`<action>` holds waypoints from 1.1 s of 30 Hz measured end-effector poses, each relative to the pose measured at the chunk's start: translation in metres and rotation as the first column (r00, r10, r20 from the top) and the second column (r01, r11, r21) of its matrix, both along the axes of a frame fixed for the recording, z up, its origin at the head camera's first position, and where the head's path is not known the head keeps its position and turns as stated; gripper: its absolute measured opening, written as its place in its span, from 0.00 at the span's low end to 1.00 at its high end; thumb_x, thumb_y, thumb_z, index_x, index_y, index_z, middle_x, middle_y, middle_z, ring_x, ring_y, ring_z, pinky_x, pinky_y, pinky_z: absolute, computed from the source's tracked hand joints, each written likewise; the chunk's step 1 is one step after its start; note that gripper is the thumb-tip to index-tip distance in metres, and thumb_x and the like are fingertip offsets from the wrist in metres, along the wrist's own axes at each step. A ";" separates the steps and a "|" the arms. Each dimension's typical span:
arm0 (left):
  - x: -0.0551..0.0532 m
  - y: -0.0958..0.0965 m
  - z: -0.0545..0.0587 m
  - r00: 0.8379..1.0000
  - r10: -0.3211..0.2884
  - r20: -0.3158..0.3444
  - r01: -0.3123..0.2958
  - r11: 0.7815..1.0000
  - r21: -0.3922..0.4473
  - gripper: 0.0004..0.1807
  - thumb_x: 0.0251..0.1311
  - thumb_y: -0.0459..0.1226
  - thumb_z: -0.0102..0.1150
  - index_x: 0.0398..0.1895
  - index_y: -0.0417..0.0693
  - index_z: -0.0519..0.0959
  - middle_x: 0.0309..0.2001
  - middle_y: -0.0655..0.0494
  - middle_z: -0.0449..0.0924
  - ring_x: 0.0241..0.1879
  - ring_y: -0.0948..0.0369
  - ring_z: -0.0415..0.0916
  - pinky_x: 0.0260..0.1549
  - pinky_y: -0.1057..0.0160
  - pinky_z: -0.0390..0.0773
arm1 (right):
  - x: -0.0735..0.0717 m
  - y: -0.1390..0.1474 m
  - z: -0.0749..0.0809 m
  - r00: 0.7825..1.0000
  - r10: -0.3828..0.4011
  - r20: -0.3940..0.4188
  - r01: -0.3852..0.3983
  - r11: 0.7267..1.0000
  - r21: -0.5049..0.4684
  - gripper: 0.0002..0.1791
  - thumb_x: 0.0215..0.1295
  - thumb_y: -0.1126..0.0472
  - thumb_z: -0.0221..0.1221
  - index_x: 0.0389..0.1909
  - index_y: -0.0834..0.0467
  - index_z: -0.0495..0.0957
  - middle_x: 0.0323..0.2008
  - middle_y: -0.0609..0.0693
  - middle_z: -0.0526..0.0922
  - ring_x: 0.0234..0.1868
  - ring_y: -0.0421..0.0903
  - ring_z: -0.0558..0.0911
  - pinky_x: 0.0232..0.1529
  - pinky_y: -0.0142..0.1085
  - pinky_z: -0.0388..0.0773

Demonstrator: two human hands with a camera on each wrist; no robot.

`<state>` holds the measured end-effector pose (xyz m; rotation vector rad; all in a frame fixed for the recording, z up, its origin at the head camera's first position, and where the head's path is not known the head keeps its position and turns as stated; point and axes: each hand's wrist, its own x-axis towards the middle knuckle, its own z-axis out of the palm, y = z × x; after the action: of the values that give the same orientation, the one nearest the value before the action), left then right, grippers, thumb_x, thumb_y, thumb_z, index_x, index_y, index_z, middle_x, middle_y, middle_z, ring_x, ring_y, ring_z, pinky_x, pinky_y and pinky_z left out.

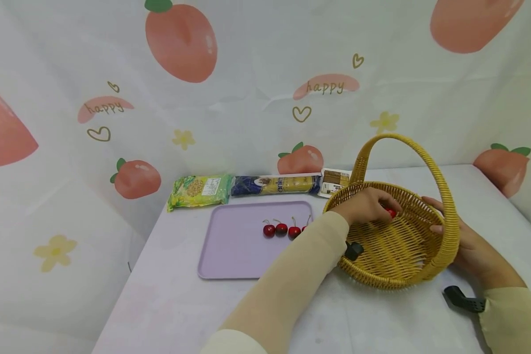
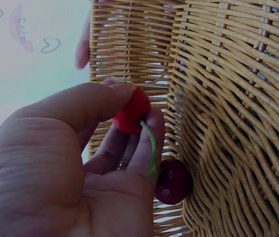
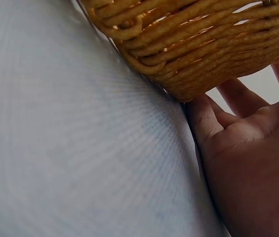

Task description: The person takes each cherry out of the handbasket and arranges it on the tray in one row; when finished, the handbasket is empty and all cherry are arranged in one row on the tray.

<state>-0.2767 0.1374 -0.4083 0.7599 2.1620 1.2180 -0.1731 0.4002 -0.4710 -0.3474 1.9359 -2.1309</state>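
Inside the wicker basket (image 1: 394, 246), my left hand (image 1: 366, 205) pinches a bright red cherry (image 2: 132, 113) with a green stem between thumb and fingers. Close below those fingers in the left wrist view, a dark cherry (image 2: 173, 181) lies against the woven wall. My right hand (image 1: 473, 248) holds the basket's right side, its fingertips over the rim; the right wrist view shows its palm (image 3: 258, 163) low beside the outer wall. On the lilac tray (image 1: 234, 255) several dark red cherries (image 1: 281, 229) sit in a row, the rightmost partly hidden by my left sleeve.
Along the back of the table lie a green and yellow packet (image 1: 199, 191), a blue and gold packet (image 1: 276, 184) and a white and brown packet (image 1: 335, 182). The basket's tall handle (image 1: 440, 182) arches over its opening. A printed cloth (image 1: 248, 118) hangs behind.
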 end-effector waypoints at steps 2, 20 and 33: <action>0.000 0.000 0.000 1.000 0.009 -0.011 -0.009 1.000 0.017 0.13 0.71 0.28 0.70 0.54 0.50 0.91 0.42 0.67 0.84 0.41 0.67 0.81 0.36 0.68 0.79 | 0.000 -0.001 0.000 1.000 0.003 0.001 -0.003 1.000 -0.009 0.37 0.86 0.69 0.42 0.88 0.39 0.52 0.74 0.40 0.66 0.63 0.40 0.80 0.53 0.39 0.83; 0.016 -0.012 0.044 0.985 0.131 -0.110 -0.114 0.983 0.146 0.11 0.77 0.42 0.69 0.58 0.55 0.86 0.46 0.68 0.82 0.42 0.72 0.81 0.42 0.71 0.79 | -0.001 -0.011 0.001 1.000 -0.013 0.018 0.011 0.998 0.059 0.37 0.86 0.66 0.46 0.88 0.38 0.52 0.71 0.43 0.68 0.61 0.41 0.82 0.51 0.42 0.84; 0.024 -0.066 0.070 0.992 0.123 -0.015 -0.108 0.921 0.375 0.11 0.77 0.41 0.69 0.58 0.56 0.88 0.49 0.64 0.84 0.46 0.58 0.83 0.44 0.61 0.84 | 0.002 -0.007 -0.001 0.999 -0.013 0.038 0.011 0.998 0.060 0.38 0.86 0.66 0.45 0.89 0.38 0.53 0.74 0.40 0.67 0.63 0.40 0.81 0.53 0.39 0.83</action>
<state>-0.2525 0.0715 -0.3380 0.8218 2.0522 1.7231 -0.1709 0.3927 -0.4723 -0.2825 1.9800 -2.0664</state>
